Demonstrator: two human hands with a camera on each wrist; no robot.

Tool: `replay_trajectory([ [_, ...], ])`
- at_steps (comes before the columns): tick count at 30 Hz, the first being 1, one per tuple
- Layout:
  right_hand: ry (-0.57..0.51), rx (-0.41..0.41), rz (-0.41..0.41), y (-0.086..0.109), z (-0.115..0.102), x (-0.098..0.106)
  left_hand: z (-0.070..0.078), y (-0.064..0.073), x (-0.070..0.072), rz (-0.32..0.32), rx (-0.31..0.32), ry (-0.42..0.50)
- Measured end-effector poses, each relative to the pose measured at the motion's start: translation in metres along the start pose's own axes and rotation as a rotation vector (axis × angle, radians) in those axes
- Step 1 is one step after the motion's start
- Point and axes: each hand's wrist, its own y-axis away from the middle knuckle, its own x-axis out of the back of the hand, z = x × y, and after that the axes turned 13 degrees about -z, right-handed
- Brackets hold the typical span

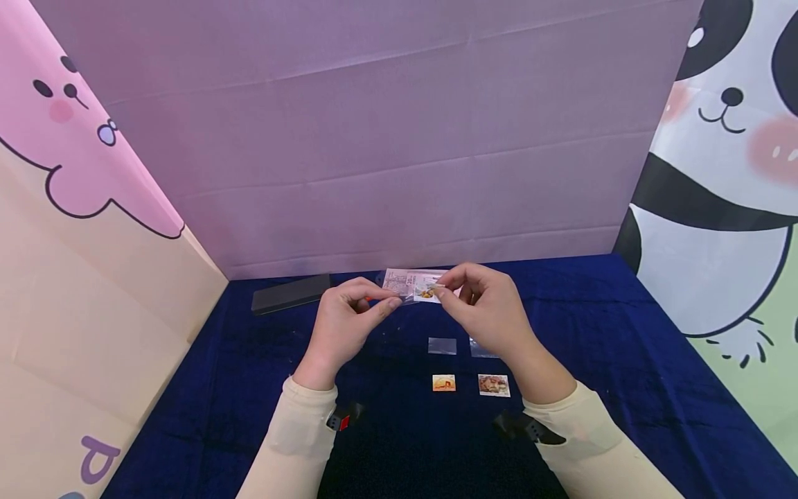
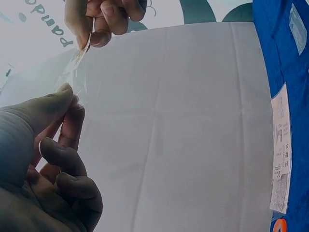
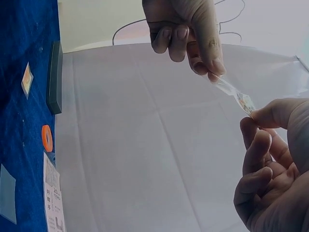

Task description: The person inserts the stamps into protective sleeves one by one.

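Note:
Between the raised hands is a small stamp [image 1: 427, 292] with a colourful picture and white border. My right hand [image 1: 489, 305] pinches it at its right edge between thumb and forefinger. My left hand [image 1: 352, 315] pinches the end of a clear plastic sleeve [image 2: 80, 82] with thumb and forefinger. In the right wrist view the sleeve meets the stamp [image 3: 245, 102]; how far one lies inside the other I cannot tell. The other fingers of both hands are loosely curled.
On the blue cloth [image 1: 249, 416] lie an orange stamp [image 1: 444, 383], a brownish stamp [image 1: 494, 385] and two clear sleeves, one [image 1: 442, 346] left of the other [image 1: 481, 349]. Behind are a dark flat case [image 1: 291, 294], a printed packet [image 1: 397, 278] and an orange ring [image 3: 47, 138].

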Motion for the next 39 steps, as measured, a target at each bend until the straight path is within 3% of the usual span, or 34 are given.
replay_trajectory([
  [13, 0.010, -0.009, 0.010, 0.0002, 0.0011, -0.0004, 0.0000, 0.0004, -0.0002, -0.007, 0.000, -0.011],
  [39, 0.013, 0.001, -0.051, -0.0003, 0.0021, 0.0036, -0.0014, -0.0010, 0.0008, -0.043, -0.027, -0.009],
])
